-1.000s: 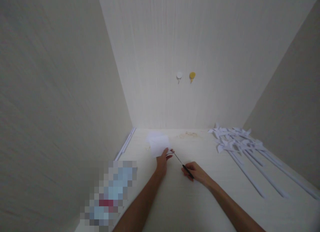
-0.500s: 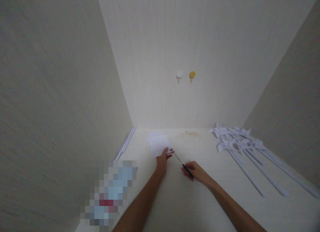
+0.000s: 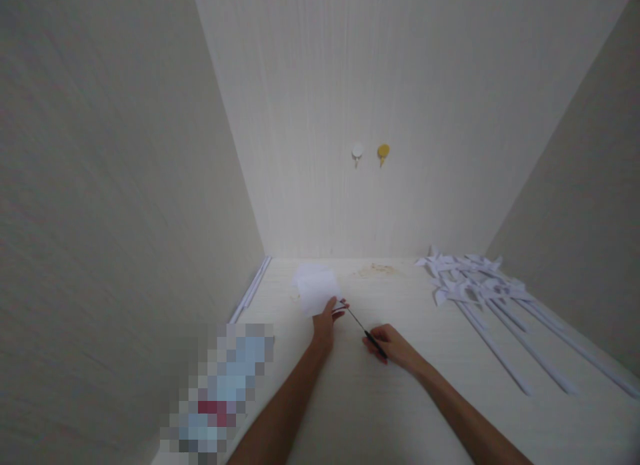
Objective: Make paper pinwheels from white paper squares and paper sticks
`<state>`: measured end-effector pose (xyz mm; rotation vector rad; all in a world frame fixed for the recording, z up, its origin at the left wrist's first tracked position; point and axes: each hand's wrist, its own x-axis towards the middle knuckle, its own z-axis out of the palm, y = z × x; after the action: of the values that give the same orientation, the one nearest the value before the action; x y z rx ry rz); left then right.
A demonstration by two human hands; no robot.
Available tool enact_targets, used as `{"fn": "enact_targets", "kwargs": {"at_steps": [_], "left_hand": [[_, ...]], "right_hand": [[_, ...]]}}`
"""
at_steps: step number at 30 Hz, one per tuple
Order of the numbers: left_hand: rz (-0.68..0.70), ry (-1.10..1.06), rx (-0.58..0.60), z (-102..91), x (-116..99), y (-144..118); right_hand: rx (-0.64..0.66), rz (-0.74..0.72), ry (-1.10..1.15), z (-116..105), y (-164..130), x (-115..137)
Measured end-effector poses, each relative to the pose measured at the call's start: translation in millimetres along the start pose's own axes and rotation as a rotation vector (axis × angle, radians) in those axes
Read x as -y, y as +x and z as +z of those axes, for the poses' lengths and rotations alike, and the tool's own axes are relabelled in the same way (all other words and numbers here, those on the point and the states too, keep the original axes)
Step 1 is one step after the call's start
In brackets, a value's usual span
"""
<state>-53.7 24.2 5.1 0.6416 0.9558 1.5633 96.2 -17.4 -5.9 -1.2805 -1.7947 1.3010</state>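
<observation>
- Head view: the left hand (image 3: 324, 326) pinches a white sheet of paper (image 3: 316, 289) by its near edge, thumb and fingers closed on it.
- The paper sticks up and away from the hand, over the pale table (image 3: 380, 411).
- The right hand (image 3: 395, 343) is curled tight around the dark handle of a pair of scissors (image 3: 364, 328).
- The thin blades point up and left, and their tip comes right to the paper's edge by the left thumb. The blades are too small to tell if they are apart or together.
- The two hands are near each other in the middle of the table.
- Far off on the right lies a bunch of white paper pinwheels (image 3: 480, 285) with long white sticks, well apart from both hands.
- On the back wall hang a white hook (image 3: 357, 152) and a yellow hook (image 3: 383, 151), side by side.
- A white strip (image 3: 251, 289) lies along the left wall.
- A blurred patch (image 3: 220, 385) sits at the near left.
</observation>
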Motion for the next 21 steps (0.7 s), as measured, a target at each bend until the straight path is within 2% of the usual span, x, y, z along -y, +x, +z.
{"fn": "enact_targets", "kwargs": {"at_steps": [21], "left_hand": [[-0.008,0.01,-0.007,0.6,-0.5,1.8]], "right_hand": [[-0.007,0.007,-0.036,0.9,-0.4,3.6]]}}
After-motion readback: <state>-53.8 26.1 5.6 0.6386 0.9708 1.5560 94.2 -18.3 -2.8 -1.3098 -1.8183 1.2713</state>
